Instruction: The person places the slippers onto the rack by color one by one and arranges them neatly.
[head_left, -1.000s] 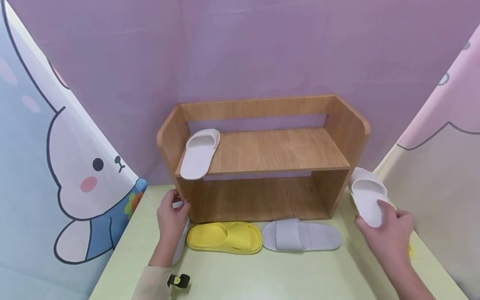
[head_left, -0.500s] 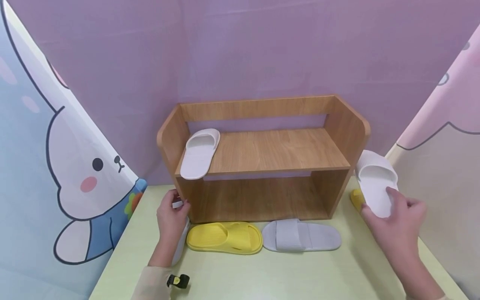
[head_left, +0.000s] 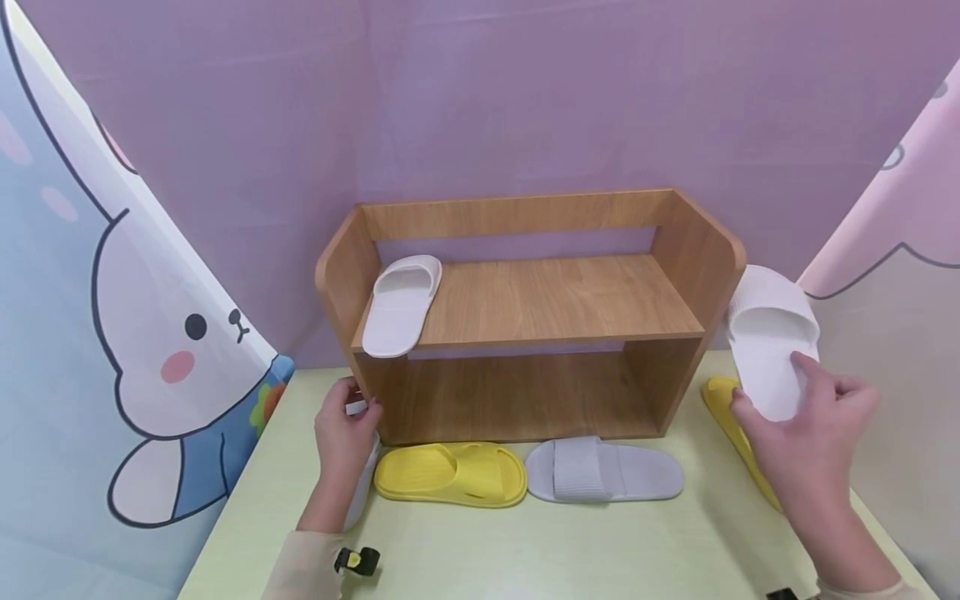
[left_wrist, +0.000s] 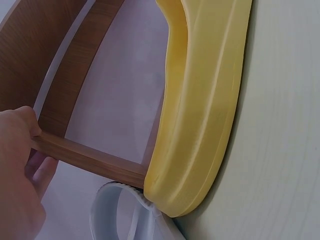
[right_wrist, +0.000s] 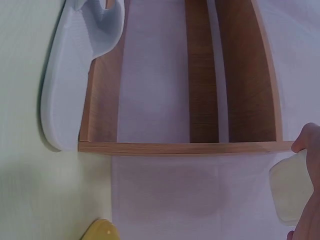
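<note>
My right hand [head_left: 817, 437] pinches a white slipper [head_left: 768, 358] by its heel end, thumb and fingers on opposite edges. The slipper is raised beside the right panel of a two-tier wooden shoe rack [head_left: 562, 296], its strap end pointing away. In the right wrist view only part of the slipper [right_wrist: 290, 190] shows beyond the panel. At the rack's left side, my left hand [head_left: 345, 437] grips the front edge of the panel, thumb and fingers on either side, as the left wrist view confirms. A matching white slipper [head_left: 397, 312] lies on the upper shelf at the left.
Along the rack's front on the pale table [head_left: 480, 550] lie a yellow slipper [head_left: 450, 477] and a grey slipper [head_left: 641, 472]. Another grey slipper [head_left: 362, 492] is partly hidden by my left arm. A second yellow slipper [head_left: 722, 397] lies right of the rack, under my right hand.
My right hand has lifted the white slipper up and to the right, uncovering more of the yellow slipper beneath. My left hand stays on the rack's panel.
</note>
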